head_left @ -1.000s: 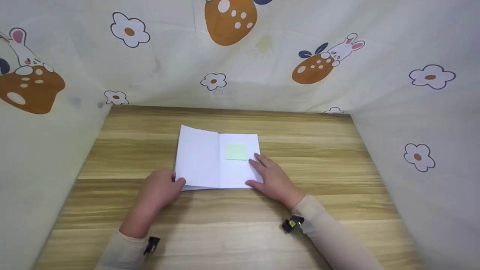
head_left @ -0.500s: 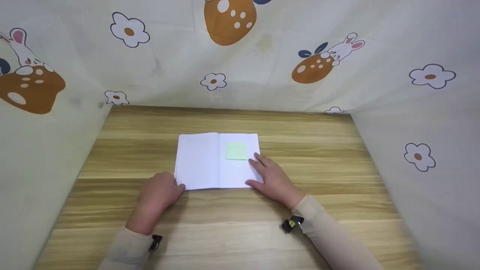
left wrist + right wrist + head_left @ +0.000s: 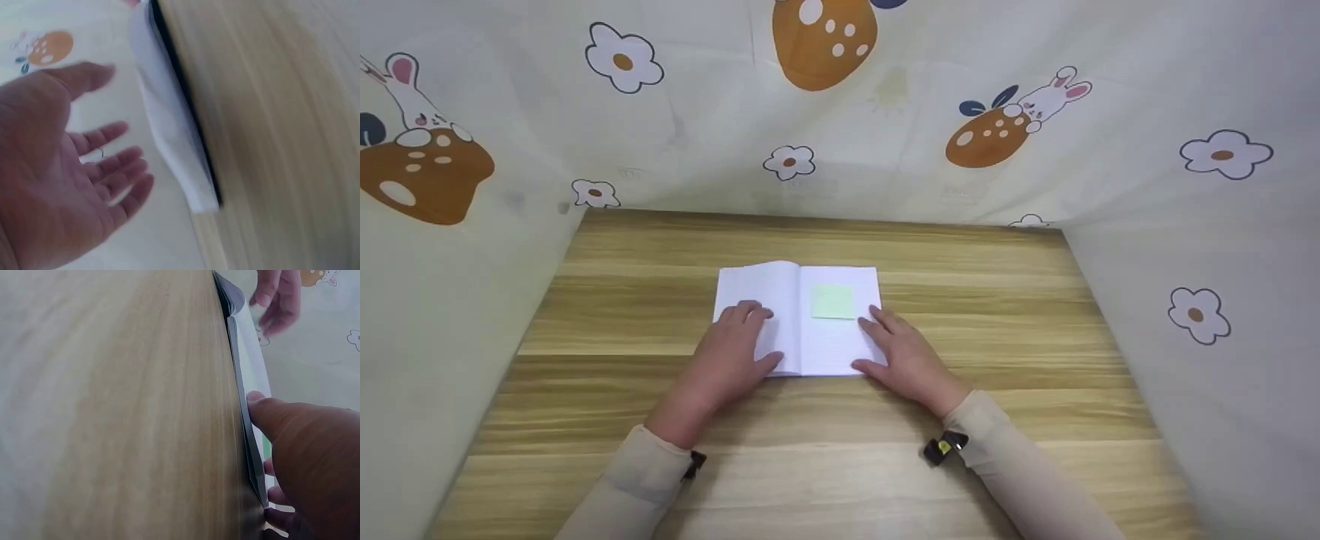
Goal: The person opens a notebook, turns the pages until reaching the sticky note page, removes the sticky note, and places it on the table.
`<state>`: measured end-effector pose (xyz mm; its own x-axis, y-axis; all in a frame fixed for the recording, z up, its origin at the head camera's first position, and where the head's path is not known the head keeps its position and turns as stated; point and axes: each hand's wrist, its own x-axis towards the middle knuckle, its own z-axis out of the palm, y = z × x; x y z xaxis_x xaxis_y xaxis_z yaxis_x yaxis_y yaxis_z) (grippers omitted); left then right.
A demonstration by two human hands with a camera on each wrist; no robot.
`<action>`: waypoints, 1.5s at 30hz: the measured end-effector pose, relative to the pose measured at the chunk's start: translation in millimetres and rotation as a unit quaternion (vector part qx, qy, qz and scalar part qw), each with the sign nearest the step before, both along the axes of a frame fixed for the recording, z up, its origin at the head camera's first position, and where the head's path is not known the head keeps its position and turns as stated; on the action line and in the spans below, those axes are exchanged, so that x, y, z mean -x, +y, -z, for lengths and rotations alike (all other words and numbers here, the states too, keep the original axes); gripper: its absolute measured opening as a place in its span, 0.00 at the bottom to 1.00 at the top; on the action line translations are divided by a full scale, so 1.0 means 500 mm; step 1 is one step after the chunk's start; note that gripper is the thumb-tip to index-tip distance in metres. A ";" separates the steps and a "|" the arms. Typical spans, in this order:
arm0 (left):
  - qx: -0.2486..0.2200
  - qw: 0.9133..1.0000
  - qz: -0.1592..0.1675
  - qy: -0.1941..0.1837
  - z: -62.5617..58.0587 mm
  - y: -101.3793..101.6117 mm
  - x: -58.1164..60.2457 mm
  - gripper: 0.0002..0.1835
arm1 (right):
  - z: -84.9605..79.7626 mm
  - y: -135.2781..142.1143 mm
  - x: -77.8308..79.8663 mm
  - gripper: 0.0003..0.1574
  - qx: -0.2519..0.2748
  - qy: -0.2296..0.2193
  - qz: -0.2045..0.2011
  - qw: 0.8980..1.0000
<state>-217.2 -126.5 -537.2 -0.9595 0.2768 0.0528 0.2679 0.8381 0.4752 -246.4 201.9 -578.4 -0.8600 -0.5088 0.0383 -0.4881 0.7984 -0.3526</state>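
An open notebook (image 3: 829, 352) with white, faintly lined pages lies on the wooden table. A pale green sticky note (image 3: 832, 301) is on its right page. My left hand (image 3: 731, 356) is over the left page with fingers spread; the left wrist view shows its fingers (image 3: 115, 166) loosely bent, holding nothing and apart from the paper. My right hand (image 3: 911, 364) rests on the right page's outer edge, its thumb (image 3: 261, 405) on the paper near the lower edge. The left page bulges up beside the spine. In the right wrist view the notebook's dark cover (image 3: 247, 433) shows beneath the pages.
The wood-grain table (image 3: 840, 465) extends around the notebook on all sides. A pale cloth (image 3: 885, 112) printed with flowers and rabbits hangs behind it and at both sides. A small black device (image 3: 945, 448) is strapped at the right wrist, another at the left.
The raised left leaf has come down flat. My left hand has let go of the left page's lower corner and moved right and forward over that page. My right hand has stayed still.
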 end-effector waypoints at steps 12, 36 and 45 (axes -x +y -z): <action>0.042 0.997 0.071 0.009 0.024 0.039 0.039 0.45 | 0.005 -0.002 -0.002 0.50 0.008 0.019 -0.007 1.000; 0.081 0.984 0.063 -0.145 0.020 0.027 0.081 0.58 | 0.001 0.001 0.001 0.51 0.002 0.005 -0.002 1.000; 0.068 0.986 0.056 -0.141 0.015 0.036 0.081 0.57 | -0.019 0.000 0.021 0.49 0.025 0.003 0.010 1.000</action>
<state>-257.7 -108.6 -544.9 -0.8934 0.3680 -0.2577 0.2354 0.8720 0.4292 -257.1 201.8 -569.1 -0.8697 -0.4888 0.0684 -0.4744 0.7897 -0.3890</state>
